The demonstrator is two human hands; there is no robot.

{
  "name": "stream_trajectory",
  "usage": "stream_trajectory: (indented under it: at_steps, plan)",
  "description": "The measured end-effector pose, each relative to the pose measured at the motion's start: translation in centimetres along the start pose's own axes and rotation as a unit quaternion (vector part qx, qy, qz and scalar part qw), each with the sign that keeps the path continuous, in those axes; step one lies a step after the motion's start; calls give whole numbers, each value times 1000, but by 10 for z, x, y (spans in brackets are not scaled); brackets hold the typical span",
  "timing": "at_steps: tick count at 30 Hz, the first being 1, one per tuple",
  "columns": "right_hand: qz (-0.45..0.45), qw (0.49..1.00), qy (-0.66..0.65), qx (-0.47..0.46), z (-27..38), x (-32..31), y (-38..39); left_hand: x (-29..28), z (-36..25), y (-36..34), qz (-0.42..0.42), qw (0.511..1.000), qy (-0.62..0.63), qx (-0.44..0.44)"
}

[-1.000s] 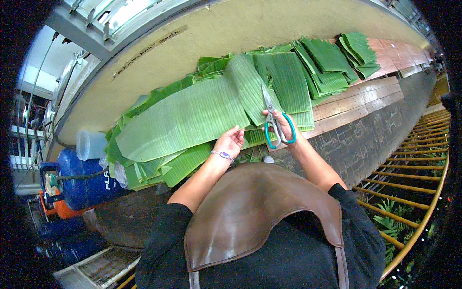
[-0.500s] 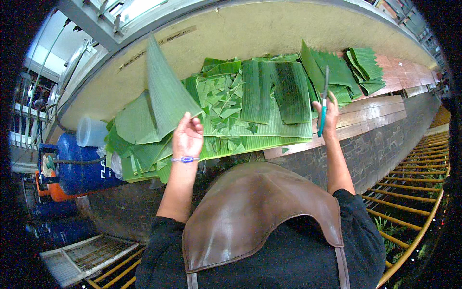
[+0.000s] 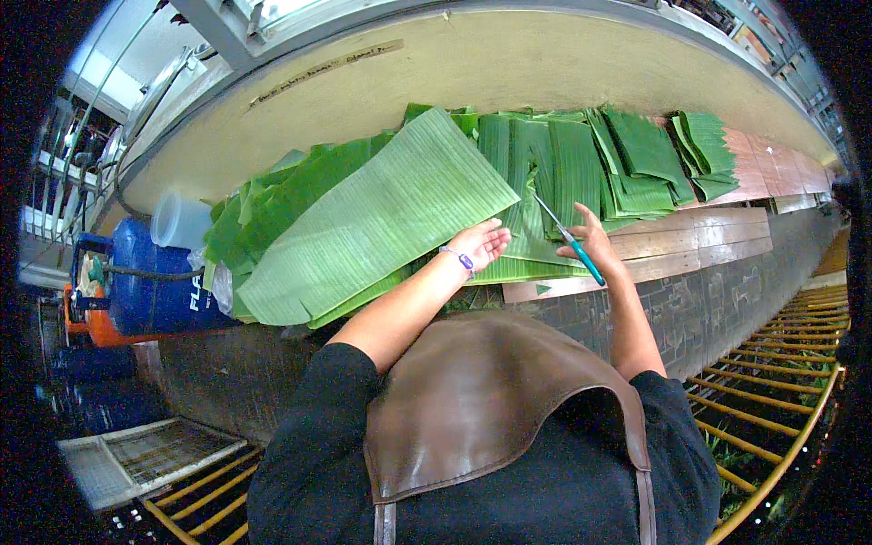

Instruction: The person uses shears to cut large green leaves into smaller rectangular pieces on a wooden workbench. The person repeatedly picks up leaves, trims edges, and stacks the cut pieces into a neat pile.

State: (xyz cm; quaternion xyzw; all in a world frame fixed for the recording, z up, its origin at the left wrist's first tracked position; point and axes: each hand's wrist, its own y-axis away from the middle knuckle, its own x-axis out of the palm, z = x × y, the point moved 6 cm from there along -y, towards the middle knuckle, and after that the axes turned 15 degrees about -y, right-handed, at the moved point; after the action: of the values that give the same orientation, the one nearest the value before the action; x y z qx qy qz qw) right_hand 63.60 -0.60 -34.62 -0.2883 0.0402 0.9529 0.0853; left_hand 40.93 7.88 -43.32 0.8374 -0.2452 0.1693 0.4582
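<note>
A wide banana leaf piece lies slanting across the left part of the leaf pile, its narrower end toward the middle. My left hand is palm up at that end, fingers loosely stretched, by the leaf's near edge; no grip on it shows. A blue-and-white bracelet circles the wrist. Over the pile's right part, my right hand holds scissors with a teal handle, blades pointing away and left. The scissors appear edge-on, and two fingers are stretched out. Folded banana leaves lie just beyond.
More folded leaf bundles lie farther right on a reddish board. A pale wall runs behind. At left stand a blue drum and a translucent tub. Yellow railing bars are at lower right.
The raised leaf has come down flat and to the right, covering the small cuttings. My left hand has moved right and loosened its pinch. The scissors have tilted to the left.
</note>
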Motion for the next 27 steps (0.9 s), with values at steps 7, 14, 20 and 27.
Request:
stream_trajectory:
  at_steps: [7,14,20,27]
  plan:
    - [60,997,-44,31,24,5,19,-58,-13,85,-71,907,-366,195]
    - [-1,961,-266,80,41,71,36,-173,-8,221,-238,939,-193,157]
    - [78,862,-466,185,80,139,30,-229,37,249,-271,941,164,122]
    - [335,825,-412,192,140,198,43,-232,43,226,-301,897,269,182]
